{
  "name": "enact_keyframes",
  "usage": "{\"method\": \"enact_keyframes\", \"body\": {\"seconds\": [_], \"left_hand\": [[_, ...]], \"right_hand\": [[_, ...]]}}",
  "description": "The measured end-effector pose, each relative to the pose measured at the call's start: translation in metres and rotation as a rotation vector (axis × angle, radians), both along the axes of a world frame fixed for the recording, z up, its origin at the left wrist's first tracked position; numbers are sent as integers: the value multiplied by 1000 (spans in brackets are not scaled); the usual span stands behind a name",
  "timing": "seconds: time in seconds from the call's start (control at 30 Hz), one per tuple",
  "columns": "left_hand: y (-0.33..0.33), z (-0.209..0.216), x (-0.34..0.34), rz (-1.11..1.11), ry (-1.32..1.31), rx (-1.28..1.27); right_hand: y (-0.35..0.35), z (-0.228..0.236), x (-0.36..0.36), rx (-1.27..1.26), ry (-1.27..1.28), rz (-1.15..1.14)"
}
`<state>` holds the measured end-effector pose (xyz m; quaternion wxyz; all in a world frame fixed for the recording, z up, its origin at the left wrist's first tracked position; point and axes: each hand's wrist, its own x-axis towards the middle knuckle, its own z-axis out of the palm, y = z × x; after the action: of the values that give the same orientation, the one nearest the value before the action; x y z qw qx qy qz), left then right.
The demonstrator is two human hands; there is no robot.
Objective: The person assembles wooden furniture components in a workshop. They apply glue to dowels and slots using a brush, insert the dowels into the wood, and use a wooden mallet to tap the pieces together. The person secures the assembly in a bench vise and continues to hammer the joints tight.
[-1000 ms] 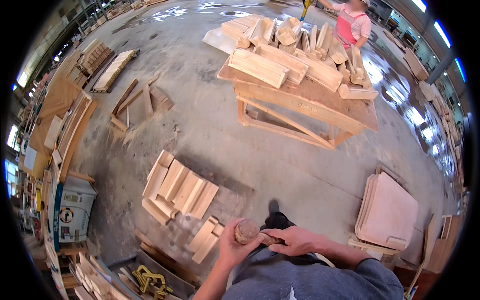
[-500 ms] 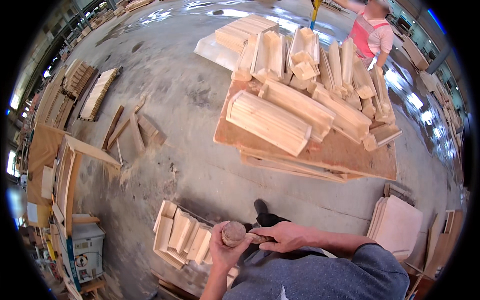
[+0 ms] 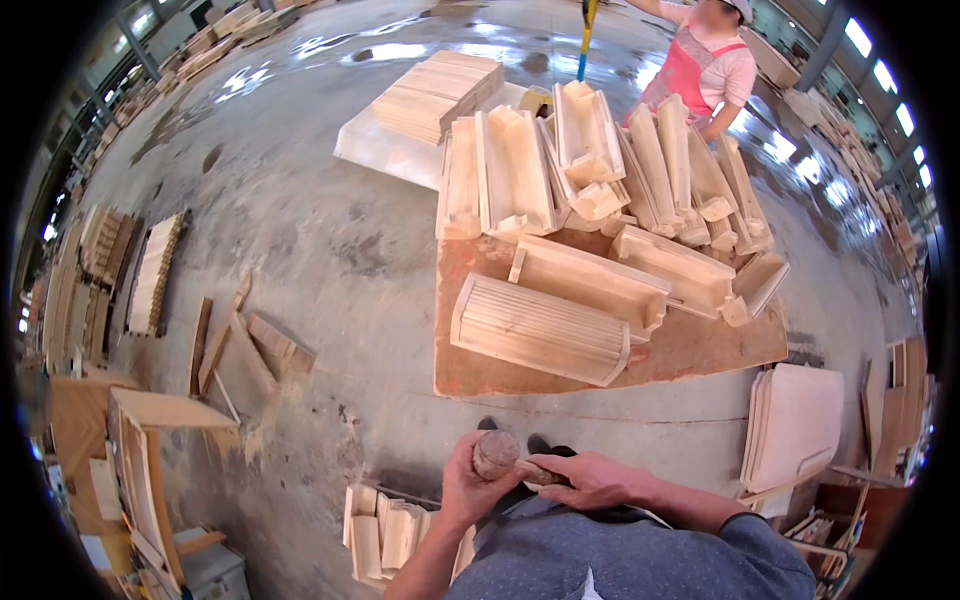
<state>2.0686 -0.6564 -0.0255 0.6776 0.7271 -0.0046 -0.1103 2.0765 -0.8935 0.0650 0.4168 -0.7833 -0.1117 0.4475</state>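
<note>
Close to my body I hold a wooden mallet point(image 3: 496, 453) with a round, worn head. My left hand point(image 3: 466, 492) is wrapped round the head, and my right hand point(image 3: 588, 481) grips the short handle. Beyond my hands stands a low table point(image 3: 715, 352) with a brown board top. On its near side lies a slatted, curved wooden piece point(image 3: 540, 332), ridged face up. Behind that rest a trough-shaped wooden piece point(image 3: 595, 280) and several similar ones, leaning on each other. My hands touch none of these.
Wooden parts point(image 3: 392, 530) stand in a stack by my left forearm. Pale boards point(image 3: 793, 420) lean at the right. Loose wood strips point(image 3: 240, 350) lie on the floor at the left. Across the table is a person in a pink apron point(image 3: 690, 68); a stack of slats point(image 3: 435, 95) sits far left of them.
My view has shifted, and I stand closer to the table. Both feet now show just beyond my hands. My grip on the mallet stays the same.
</note>
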Motion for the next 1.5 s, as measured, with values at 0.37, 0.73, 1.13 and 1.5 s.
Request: {"method": "enact_keyframes", "body": {"seconds": [0.37,0.73,1.13,1.5], "left_hand": [[-62,16,45,-128,72,77],[-264,25,-14,184,147,161],[-357,48,-113,174,11,325],[-357,-7,-320,378,60,102]], "right_hand": [[-68,2,9,39,-79,-103],[-329,-29,-6,60,-164,5],[-776,297,155,-1275,-1040,-658],[-826,265,74,-1245,-998,-978]]}}
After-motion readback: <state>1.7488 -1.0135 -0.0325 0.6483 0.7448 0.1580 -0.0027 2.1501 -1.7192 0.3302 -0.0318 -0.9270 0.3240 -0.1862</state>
